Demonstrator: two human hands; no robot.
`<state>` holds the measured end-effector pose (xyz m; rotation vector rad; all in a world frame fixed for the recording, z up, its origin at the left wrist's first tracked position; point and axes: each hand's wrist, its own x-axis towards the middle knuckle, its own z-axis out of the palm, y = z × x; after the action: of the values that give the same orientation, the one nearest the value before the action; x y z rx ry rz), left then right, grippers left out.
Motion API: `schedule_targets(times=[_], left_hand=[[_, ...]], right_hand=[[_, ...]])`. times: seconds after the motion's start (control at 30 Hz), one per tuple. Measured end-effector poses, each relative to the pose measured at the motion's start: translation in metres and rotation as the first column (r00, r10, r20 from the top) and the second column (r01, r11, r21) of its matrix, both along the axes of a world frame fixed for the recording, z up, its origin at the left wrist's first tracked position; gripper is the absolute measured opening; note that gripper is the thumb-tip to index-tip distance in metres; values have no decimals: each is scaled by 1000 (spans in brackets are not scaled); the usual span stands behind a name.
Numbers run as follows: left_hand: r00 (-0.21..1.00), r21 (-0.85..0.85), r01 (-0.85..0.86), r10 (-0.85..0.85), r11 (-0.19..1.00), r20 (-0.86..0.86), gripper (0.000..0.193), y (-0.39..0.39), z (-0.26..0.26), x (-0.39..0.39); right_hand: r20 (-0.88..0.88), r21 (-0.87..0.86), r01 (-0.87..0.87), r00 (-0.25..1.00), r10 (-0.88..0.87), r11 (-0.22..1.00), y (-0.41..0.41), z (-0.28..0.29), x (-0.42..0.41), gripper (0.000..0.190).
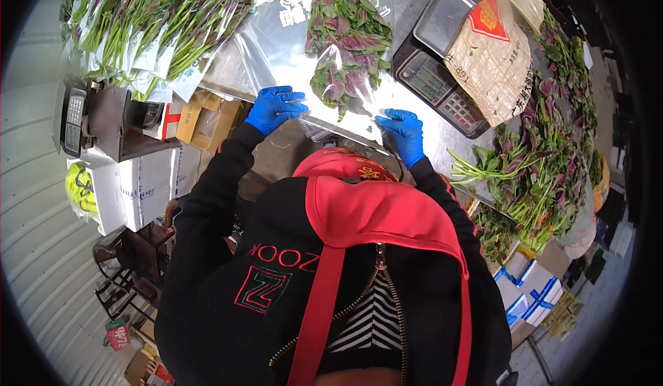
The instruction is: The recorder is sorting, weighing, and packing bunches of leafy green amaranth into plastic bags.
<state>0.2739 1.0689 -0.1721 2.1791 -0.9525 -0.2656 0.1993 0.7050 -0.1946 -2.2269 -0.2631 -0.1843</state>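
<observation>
A bunch of red-and-green amaranth leaves (352,49) lies inside a clear plastic bag (335,57) on the metal worktable. The leaf tips point toward me, and film glare hides parts of them. My left hand (274,110), in a blue glove, pinches the bag's near-left edge between thumb and fingers. At the near-right edge, my right hand (404,135), also gloved in blue, grips the film with its fingertips. More flat clear film with white printing (292,15) spreads to the left of the leaves.
A digital scale (440,70) stands at the right, partly covered by a printed beige sheet (492,59). Loose amaranth (538,173) is heaped farther right. Bagged greens (171,23) fill the far left. Below them are a cardboard box (207,122) and a white foam box (145,189).
</observation>
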Motion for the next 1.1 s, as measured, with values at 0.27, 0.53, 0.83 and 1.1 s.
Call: schedule_targets(times=[0.27, 0.53, 0.83, 1.1], left_hand=[[721, -291, -398, 100, 870, -686, 21, -6, -17, -10], [733, -272, -464, 193, 843, -652, 27, -7, -34, -8], [635, -334, -682, 300, 651, -712, 30, -15, -57, -17], [556, -228, -763, 433, 605, -709, 27, -21, -73, -16]], right_hand=[[-94, 132, -33, 995, 46, 991, -11, -23, -3, 10], [-218, 237, 88, 975, -36, 968, -2, -18, 8, 17], [-403, 561, 361, 905, -135, 745, 17, -12, 14, 20], [-410, 536, 338, 905, -111, 774, 15, -52, 19, 16]])
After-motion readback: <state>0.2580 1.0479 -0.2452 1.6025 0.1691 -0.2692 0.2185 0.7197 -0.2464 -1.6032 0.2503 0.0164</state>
